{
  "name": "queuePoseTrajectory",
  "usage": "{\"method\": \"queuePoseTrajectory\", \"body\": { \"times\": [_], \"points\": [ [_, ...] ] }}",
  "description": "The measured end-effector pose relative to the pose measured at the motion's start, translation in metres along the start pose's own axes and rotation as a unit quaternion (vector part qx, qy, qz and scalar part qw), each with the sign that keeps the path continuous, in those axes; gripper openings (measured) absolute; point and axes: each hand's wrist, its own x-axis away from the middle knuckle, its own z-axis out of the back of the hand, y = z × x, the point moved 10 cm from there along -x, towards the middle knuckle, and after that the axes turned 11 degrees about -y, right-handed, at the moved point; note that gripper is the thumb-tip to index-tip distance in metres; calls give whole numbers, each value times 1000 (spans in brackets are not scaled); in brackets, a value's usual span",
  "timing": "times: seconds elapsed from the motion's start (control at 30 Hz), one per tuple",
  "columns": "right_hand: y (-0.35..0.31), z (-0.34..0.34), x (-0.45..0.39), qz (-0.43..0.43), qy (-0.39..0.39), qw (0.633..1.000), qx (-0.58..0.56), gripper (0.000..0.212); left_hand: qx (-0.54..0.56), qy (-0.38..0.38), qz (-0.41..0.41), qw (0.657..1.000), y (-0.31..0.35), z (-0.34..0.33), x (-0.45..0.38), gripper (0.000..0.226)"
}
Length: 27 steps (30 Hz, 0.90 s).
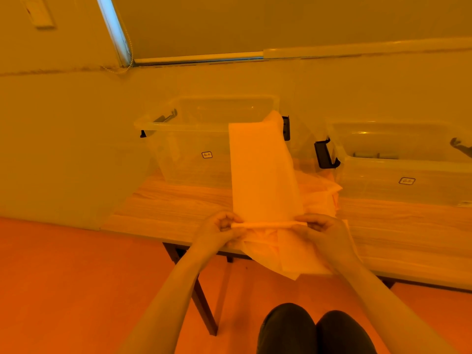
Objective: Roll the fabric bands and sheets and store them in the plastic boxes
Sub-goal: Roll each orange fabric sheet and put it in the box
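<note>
A long pale fabric band (260, 169) runs from my hands up over the rim of the left clear plastic box (194, 154). Its near end is wound into a thin roll between my hands. My left hand (221, 227) pinches the roll's left end and my right hand (318, 226) pinches its right end, just above the table's front edge. More loose fabric sheets (293, 256) lie under my hands and hang over the edge. A second clear box (408, 175) stands to the right.
Both boxes sit open on a light wooden table (163, 205) against the wall, with black latches on their sides. A crumpled fabric pile (319, 192) lies between the boxes. My knees show below, over an orange floor.
</note>
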Motion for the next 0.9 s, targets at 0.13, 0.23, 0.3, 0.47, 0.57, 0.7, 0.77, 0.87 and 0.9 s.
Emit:
{"method": "queuePoseTrajectory", "body": {
  "times": [0.13,0.23,0.3,0.47,0.57,0.7,0.77,0.87,0.9],
  "points": [
    [-2,4,0,11,21,1000,-8,13,-6,-3,1,1000,-1,0,1,6],
    [-1,6,0,7,32,999,-6,7,-13,12,4,1000,-2,2,1,7],
    [-1,6,0,8,37,999,2,6,-21,19,9,1000,-4,4,1,14],
    [-2,1,2,8,13,1000,6,15,-20,27,11,999,-6,7,-1,17],
    [-2,-3,1,-3,-10,1000,-7,22,-10,24,6,1000,-7,7,-1,14],
    [-1,-7,-1,-8,-21,1000,-3,23,4,15,-3,1000,-7,6,-3,13],
    [-2,-5,-2,-3,-12,1000,1,20,5,11,-5,1000,-7,5,-4,15],
    [-1,-1,-2,0,7,1000,-5,16,0,16,1,1000,-7,5,-3,16],
    [-2,-1,-1,1,11,1000,-8,15,-1,18,3,1000,-7,5,-2,15]
  ]
}}
